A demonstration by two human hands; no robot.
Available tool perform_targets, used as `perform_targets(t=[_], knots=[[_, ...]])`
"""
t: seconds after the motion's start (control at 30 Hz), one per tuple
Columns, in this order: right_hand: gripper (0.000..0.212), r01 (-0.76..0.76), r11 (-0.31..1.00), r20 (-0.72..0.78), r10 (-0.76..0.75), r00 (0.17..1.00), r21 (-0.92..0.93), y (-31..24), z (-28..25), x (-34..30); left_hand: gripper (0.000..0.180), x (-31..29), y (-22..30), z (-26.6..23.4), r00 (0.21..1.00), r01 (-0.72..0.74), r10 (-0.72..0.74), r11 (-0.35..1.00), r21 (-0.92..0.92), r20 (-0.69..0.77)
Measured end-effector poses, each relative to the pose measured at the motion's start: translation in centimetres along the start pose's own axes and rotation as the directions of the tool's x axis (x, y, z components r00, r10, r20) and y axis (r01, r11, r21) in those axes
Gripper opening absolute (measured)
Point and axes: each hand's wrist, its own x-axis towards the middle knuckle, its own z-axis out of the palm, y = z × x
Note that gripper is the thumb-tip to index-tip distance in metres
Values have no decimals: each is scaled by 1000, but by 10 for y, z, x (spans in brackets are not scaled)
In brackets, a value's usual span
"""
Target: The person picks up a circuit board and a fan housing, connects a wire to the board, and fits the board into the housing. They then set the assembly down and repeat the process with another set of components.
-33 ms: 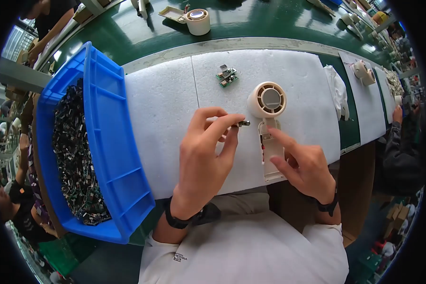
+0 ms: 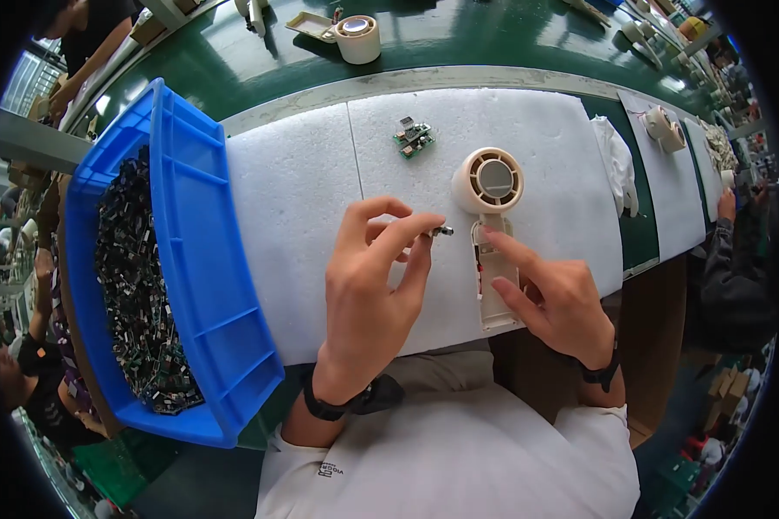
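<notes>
White foam sheets (image 2: 294, 173) cover much of a green worktop (image 2: 234, 65); on them lies a cream handheld fan (image 2: 496, 179), its round grille facing up and its handle (image 2: 498, 303) on the near side, hollow inside exposed, with a bit of red wire (image 2: 479, 270) along the left edge. Just left of the fan's neck, the left hand (image 2: 372, 277) has its grip pinching a small electronic part (image 2: 444, 231) between thumb and fingers; the part is held apart from the fan, and the fingertips hide much of it. At the fan's handle, the right hand (image 2: 563, 307) has its grip spread; the index finger reaches to the handle's upper end, while the thumb is over the hollow lower down; whether the thumb touches it, I cannot tell. Beyond the fan and to its left lies a small cluster of green circuit boards (image 2: 415, 138); well left of the fan stands a blue bin (image 2: 203, 268), heaped with dark electronic parts (image 2: 143, 303); to the fan's right is a crumpled white cloth (image 2: 614, 164).
</notes>
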Motion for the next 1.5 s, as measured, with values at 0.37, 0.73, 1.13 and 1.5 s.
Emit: perform_targets(t=[0.37,0.73,1.13,1.5], knots=[[45,370,775,41,-408,912,-512,-13,-7,34,33,-24,-18,-14,997,-48,61,969,-243,47],[36,468,828,118,-455,882,-309,-20,3,41,17,-31,-20,-23,936,-101,278,801,-590,217],[25,220,974,-208,-203,957,59,-17,39,41,14,-33,-22,-21,956,-88,222,841,-534,193],[20,138,979,-292,-89,952,152,-19,50,34,21,-31,-27,-12,999,19,-38,913,-408,-38]])
